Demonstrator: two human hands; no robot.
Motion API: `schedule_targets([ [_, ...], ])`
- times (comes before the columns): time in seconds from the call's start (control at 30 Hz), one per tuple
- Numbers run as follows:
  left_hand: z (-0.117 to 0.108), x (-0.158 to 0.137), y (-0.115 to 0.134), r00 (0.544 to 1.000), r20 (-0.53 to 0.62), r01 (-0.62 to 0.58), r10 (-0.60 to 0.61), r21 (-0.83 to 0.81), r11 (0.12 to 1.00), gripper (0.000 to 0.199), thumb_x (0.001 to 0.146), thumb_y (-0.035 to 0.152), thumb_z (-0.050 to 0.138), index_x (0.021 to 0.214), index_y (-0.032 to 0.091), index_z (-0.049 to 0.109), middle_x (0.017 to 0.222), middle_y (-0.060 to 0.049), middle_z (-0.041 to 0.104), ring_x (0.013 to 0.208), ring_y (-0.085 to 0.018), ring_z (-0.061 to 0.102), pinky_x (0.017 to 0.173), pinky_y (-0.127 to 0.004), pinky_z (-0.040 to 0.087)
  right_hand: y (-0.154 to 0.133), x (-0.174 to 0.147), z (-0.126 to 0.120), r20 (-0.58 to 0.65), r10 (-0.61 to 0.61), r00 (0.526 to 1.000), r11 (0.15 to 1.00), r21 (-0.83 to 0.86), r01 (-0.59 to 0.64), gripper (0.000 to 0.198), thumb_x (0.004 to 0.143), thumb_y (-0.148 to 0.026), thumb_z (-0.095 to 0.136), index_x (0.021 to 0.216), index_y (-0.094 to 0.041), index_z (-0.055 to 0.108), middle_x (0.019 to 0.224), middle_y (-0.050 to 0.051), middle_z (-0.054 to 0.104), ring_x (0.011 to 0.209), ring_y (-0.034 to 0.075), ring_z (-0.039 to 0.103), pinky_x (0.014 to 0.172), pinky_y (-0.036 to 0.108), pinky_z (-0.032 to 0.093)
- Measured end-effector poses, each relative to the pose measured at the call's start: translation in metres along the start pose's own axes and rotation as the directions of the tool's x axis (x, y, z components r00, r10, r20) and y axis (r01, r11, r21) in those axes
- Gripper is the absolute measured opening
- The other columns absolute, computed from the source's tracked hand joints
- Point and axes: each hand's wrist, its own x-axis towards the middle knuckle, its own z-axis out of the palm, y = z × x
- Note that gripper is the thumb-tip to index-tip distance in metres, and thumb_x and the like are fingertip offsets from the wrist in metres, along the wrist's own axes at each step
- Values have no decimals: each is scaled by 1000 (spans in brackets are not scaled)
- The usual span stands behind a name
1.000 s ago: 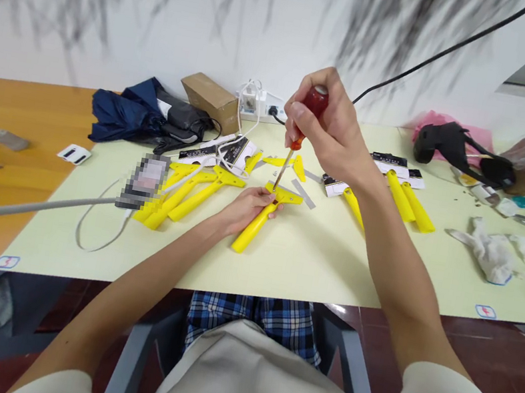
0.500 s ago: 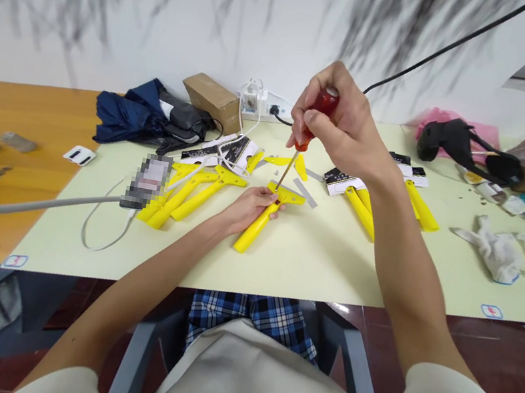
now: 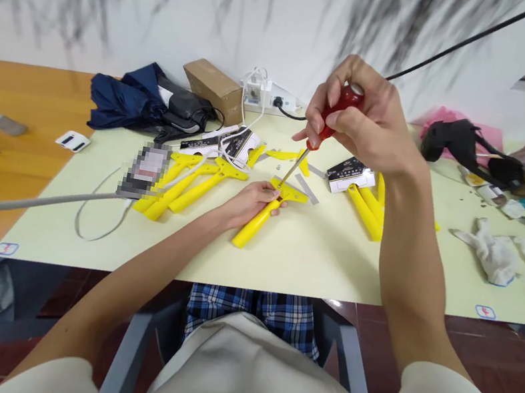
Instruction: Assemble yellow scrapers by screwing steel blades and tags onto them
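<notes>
Clamped in the right hand (image 3: 379, 126), a tilted, red-handled metal screwdriver (image 3: 320, 137), tip down at the head of a yellow plastic T-shaped scraper (image 3: 253, 227). Gripped near the neck by the left hand (image 3: 251, 206), over the pale yellow-green counter (image 3: 319, 278); resting or raised, cannot tell. Just beyond, flat grey metal strips (image 3: 306, 188); leftward, more yellow plastic scrapers (image 3: 197, 192).
</notes>
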Motion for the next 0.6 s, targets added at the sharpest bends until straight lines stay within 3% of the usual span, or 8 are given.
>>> schedule_targets([
  [0.17, -2, 2, -3, 999, -22, -33, 34, 22, 999, 25, 87, 9, 83, 90, 14, 58, 92, -13, 70, 83, -20, 70, 65, -28, 48, -7, -2, -3, 49, 28, 998, 999, -48, -26, 43, 82, -46, 93, 91, -29, 54, 84, 3, 74, 82, 27, 74, 73, 42, 60],
  [0.33, 2, 0, -3, 998, -12, -64, 64, 63, 996, 32, 86, 13, 85, 93, 17, 55, 99, -11, 70, 86, -21, 72, 62, -29, 47, -11, -5, 6, 1, -77, 997, 976, -202, 75, 24, 105, -45, 74, 102, -28, 58, 92, 3, 77, 85, 24, 75, 74, 38, 61],
  [0.5, 5, -3, -2, 998, -17, -61, 62, 61, 996, 38, 84, 14, 88, 92, 19, 52, 98, -9, 71, 86, -22, 73, 62, -29, 47, -6, -5, 23, -158, -102, 982, 960, -275, 55, 24, 99, -46, 84, 107, -30, 66, 92, -2, 77, 77, 21, 76, 72, 33, 61],
  [0.6, 5, -3, -3, 998, -23, -60, 61, 47, 997, 35, 85, 12, 86, 91, 18, 52, 97, -10, 71, 86, -22, 73, 62, -29, 47, -4, -5, 27, -179, -93, 979, 954, -296, 36, 23, 100, -47, 83, 110, -31, 68, 94, -1, 77, 78, 21, 76, 71, 32, 61],
])
